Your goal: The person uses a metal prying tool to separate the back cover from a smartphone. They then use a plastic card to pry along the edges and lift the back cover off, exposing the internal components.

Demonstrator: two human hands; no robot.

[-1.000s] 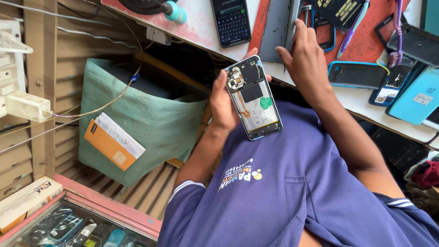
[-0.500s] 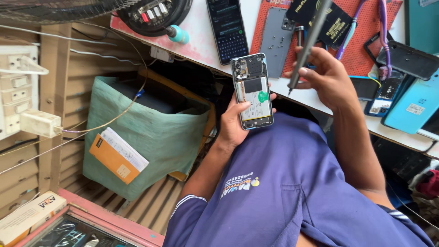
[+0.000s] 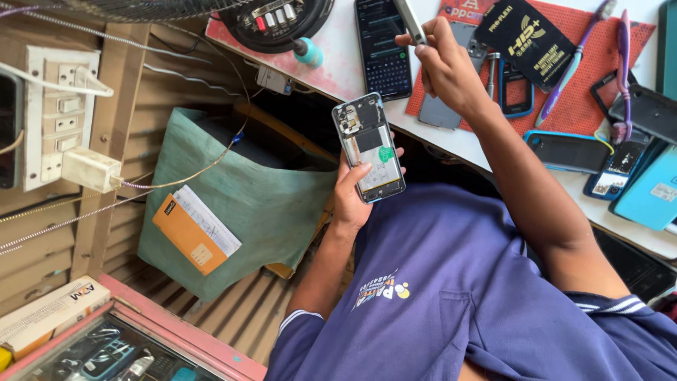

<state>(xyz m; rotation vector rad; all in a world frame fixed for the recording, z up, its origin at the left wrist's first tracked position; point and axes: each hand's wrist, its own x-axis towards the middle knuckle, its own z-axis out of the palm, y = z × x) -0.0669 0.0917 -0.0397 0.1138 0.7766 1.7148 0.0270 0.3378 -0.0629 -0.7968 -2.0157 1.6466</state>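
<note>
Left hand (image 3: 352, 201) gripping opened smartphone with exposed grey internals (image 3: 369, 148) from behind, screen-side hidden, above lap. Right hand (image 3: 446, 69) pinching slim grey metal tool (image 3: 410, 20) over white counter (image 3: 451, 137), just beyond phone.

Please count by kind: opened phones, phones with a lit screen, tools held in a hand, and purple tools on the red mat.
opened phone, in the left hand: 1
phone with lit screen, on the table: 1
grey tool, in the right hand: 1
purple tools, on the red mat: 2
Total: 5
</note>
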